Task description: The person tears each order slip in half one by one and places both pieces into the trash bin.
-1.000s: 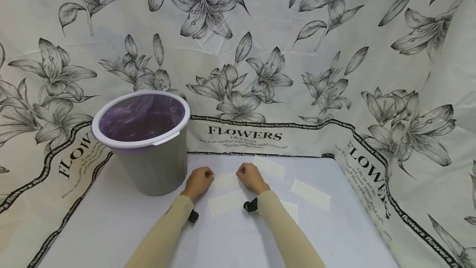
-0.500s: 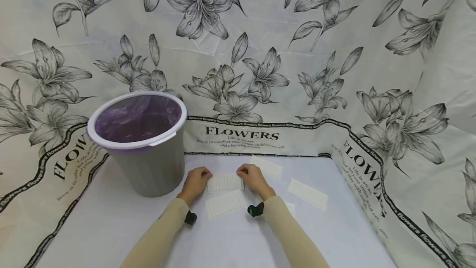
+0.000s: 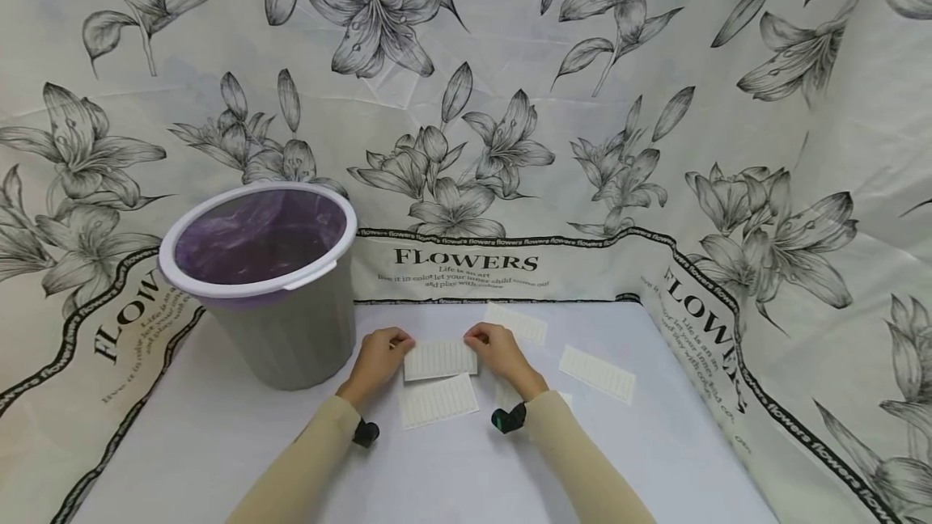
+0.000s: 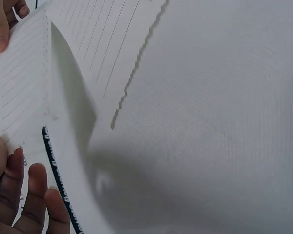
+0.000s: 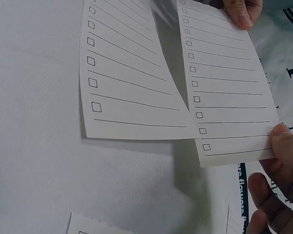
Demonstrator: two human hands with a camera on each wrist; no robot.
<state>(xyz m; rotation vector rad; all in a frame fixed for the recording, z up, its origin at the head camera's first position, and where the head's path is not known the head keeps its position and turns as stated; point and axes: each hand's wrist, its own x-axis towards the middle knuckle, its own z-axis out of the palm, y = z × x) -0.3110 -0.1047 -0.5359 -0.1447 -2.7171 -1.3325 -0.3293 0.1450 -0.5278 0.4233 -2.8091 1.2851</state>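
Note:
Between both hands is a lined checklist sheet (image 3: pixel 440 359), its ruled lines and small square boxes showing in the right wrist view. My left hand (image 3: pixel 376 358) pinches its upper left corner between thumb and forefinger. At the opposite upper corner my right hand (image 3: pixel 501 352) pinches it the same way, the other fingers bent loosely below, as the right thumb (image 5: pixel 286 146) shows. The sheet is lifted at a tilt, with shadow under its near edge. Just in front, a second checklist sheet (image 3: pixel 438 403) lies on the white table, its far edge close to the held one.
More paper sheets lie about: one at the back (image 3: pixel 518 323), another to the right (image 3: pixel 597 374), and others partly hidden under the right forearm. A grey bin (image 3: pixel 294 346) with a purple liner stands at the left. Flower-printed cloth (image 3: pixel 466 273) hangs behind the table.
The held sheet has come up from lying flatter to a tilt, its face turned more toward the head camera. Both hands keep their corners. The whole head view has shifted slightly.

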